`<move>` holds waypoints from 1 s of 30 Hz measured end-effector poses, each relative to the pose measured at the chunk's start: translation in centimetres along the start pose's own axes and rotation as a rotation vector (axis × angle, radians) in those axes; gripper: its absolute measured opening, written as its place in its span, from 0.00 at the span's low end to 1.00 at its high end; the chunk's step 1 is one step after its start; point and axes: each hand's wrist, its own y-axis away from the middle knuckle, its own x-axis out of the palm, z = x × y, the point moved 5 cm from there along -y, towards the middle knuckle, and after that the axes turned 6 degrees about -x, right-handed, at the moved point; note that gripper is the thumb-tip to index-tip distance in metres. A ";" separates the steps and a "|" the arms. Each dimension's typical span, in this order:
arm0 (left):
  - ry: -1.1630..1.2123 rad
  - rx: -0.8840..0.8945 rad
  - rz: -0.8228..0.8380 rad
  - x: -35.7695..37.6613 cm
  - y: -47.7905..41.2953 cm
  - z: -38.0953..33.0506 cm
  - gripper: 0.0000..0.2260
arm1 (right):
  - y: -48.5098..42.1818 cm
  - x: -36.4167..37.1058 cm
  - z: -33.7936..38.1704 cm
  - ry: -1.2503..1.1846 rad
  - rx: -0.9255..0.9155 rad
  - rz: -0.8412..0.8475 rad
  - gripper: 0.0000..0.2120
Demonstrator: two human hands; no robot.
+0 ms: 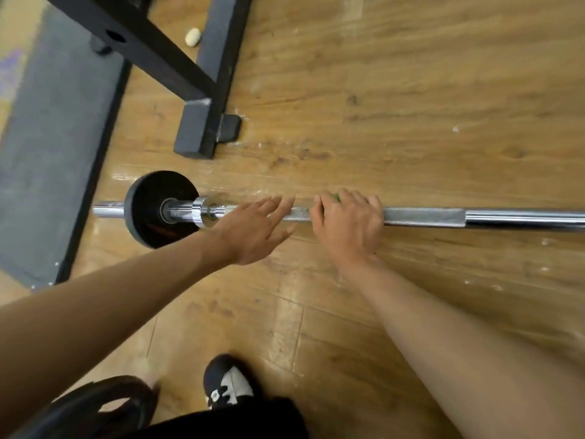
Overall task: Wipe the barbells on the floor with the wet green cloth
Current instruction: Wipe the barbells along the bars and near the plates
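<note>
A chrome barbell (pixel 443 218) lies across the wooden floor, with a black weight plate (pixel 148 213) on its left end. My right hand (pixel 348 223) is curled over the bar's knurled part, gripping the green cloth (pixel 336 197) against it; only a small green scrap shows between the fingers. Just left of it, my left hand (pixel 253 229) hovers over the bar near the collar with its fingers spread and straight, holding nothing.
A black steel rack frame (pixel 202 122) stands on the floor behind the plate, beside a grey mat (pixel 53 147). A small pale object (pixel 193 37) lies near the frame. My shoe (pixel 228 384) and a dark plate (pixel 95 407) are at the bottom.
</note>
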 end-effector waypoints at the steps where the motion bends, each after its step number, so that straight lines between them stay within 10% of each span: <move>1: 0.037 0.001 -0.026 0.4 0.0 0.3 0.43 | 0.0 0.0 -0.1 0.008 -0.001 -0.015 0.16; 15: 0.050 0.331 -0.550 2.6 -4.7 3.4 0.35 | 0.5 1.4 -0.5 0.287 -0.152 -0.258 0.14; 30: 0.099 0.168 -0.728 1.8 -6.5 3.8 0.36 | 1.1 1.8 0.2 0.309 -0.269 -0.108 0.21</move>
